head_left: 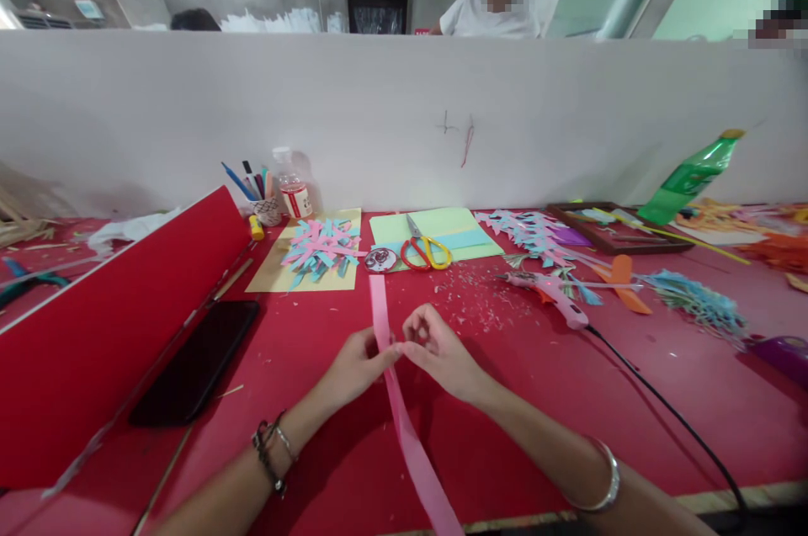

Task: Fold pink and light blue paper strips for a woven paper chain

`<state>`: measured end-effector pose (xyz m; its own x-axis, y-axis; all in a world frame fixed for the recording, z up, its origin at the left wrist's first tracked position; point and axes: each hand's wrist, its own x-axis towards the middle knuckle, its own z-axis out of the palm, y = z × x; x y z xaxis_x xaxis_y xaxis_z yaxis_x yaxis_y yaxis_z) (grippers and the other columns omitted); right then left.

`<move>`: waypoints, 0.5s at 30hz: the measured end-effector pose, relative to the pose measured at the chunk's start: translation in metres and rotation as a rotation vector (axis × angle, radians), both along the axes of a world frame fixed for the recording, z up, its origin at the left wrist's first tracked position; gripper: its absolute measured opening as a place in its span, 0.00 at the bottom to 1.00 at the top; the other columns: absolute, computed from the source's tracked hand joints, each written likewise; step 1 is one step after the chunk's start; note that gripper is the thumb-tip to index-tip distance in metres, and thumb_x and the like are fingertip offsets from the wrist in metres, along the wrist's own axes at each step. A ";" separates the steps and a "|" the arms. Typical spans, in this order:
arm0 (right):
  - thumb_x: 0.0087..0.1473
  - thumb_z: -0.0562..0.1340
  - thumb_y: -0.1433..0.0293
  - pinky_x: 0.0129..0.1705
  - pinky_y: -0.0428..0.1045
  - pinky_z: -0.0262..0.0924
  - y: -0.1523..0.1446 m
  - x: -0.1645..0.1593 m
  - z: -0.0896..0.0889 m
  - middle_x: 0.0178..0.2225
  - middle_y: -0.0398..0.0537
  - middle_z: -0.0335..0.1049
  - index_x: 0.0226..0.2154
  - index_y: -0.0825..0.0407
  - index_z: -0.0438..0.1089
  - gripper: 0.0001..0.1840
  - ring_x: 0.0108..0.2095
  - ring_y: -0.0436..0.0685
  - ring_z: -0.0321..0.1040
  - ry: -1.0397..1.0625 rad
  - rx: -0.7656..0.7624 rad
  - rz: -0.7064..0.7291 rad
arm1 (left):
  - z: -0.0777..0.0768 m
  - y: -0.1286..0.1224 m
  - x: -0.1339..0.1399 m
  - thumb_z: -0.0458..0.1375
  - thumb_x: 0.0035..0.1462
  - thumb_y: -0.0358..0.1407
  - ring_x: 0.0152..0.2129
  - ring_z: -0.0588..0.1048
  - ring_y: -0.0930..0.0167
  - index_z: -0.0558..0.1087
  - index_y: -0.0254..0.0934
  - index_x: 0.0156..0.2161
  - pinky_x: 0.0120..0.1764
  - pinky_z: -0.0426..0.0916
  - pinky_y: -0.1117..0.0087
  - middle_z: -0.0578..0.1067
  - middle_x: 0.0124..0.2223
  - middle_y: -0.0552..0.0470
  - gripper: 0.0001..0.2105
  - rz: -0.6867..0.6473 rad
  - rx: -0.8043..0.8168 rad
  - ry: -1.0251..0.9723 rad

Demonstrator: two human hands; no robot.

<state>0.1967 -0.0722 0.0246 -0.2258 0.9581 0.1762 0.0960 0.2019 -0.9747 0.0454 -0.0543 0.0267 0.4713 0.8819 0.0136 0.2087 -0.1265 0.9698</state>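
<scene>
A long pink paper strip runs from the middle of the red table down past its front edge. My left hand pinches it near its upper part, thumb across the front. Close beside it, my right hand has its fingers curled, thumb and fingertips at the strip's right edge; whether they grip anything is hidden. Beyond the strip's top end lie a round printed badge and scissors with one red and one yellow handle, resting on pale green and blue paper sheets.
Pink and blue paper clippings lie on a yellow sheet. At left are a black phone and a leaning red board. A pink glue gun with a black cord, a green bottle and a wooden frame are at right.
</scene>
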 end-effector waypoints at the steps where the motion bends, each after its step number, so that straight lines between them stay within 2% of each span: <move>1: 0.45 0.57 0.66 0.27 0.43 0.50 0.001 0.000 0.000 0.26 0.39 0.52 0.26 0.51 0.50 0.12 0.26 0.46 0.52 0.005 0.012 -0.040 | 0.001 -0.002 0.004 0.53 0.47 0.41 0.26 0.67 0.71 0.70 0.32 0.32 0.29 0.61 0.74 0.71 0.28 0.51 0.13 -0.038 0.034 0.035; 4: 0.45 0.57 0.67 0.26 0.43 0.49 0.005 0.004 0.003 0.24 0.37 0.50 0.25 0.51 0.49 0.12 0.25 0.46 0.51 0.042 -0.013 -0.108 | 0.004 -0.004 0.017 0.53 0.47 0.41 0.29 0.68 0.69 0.70 0.34 0.36 0.32 0.61 0.72 0.72 0.31 0.51 0.14 -0.092 0.135 0.121; 6: 0.44 0.57 0.67 0.27 0.44 0.50 0.008 0.008 0.005 0.23 0.37 0.50 0.25 0.51 0.50 0.12 0.24 0.46 0.50 0.088 -0.047 -0.120 | 0.005 -0.003 0.025 0.53 0.46 0.42 0.29 0.69 0.69 0.70 0.34 0.38 0.33 0.61 0.71 0.73 0.32 0.51 0.15 -0.107 0.147 0.131; 12: 0.45 0.57 0.63 0.26 0.43 0.49 0.015 0.018 0.001 0.22 0.36 0.52 0.24 0.52 0.54 0.11 0.22 0.45 0.50 0.244 -0.146 -0.091 | -0.002 0.004 0.039 0.53 0.47 0.42 0.27 0.68 0.71 0.70 0.31 0.36 0.31 0.61 0.72 0.72 0.31 0.49 0.15 -0.161 -0.019 -0.065; 15: 0.45 0.57 0.63 0.24 0.43 0.47 0.016 0.017 -0.002 0.19 0.36 0.52 0.22 0.52 0.56 0.11 0.20 0.45 0.49 0.317 -0.206 -0.064 | -0.007 0.002 0.037 0.53 0.46 0.44 0.19 0.64 0.76 0.70 0.31 0.31 0.24 0.59 0.76 0.69 0.23 0.54 0.15 -0.115 -0.084 -0.080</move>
